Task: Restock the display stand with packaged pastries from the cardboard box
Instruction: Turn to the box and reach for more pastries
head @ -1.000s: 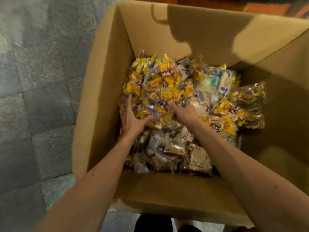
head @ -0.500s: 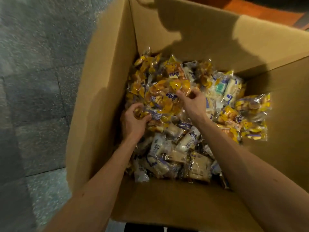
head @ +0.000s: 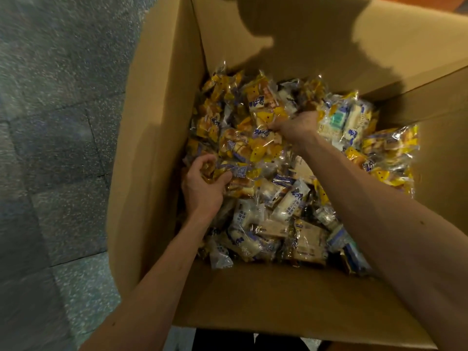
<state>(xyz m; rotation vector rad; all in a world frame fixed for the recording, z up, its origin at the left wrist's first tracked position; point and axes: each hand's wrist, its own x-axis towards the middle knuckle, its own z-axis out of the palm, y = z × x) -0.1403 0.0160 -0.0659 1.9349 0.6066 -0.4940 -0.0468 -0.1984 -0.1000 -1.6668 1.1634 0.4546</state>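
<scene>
Picking stock from the cardboard box: my left grip curls round a yellow packet, my right grip pinches a second packet beyond it. Next I should lift both clear.

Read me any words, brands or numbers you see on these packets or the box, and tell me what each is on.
No text can be read outright.
yellow packets: blue brush-style logo, too blurred.
white packets: blue logo and small print, too small.
green-and-white packet: lettering along the edge, blurred.
cardboard box: no print shows.
</scene>
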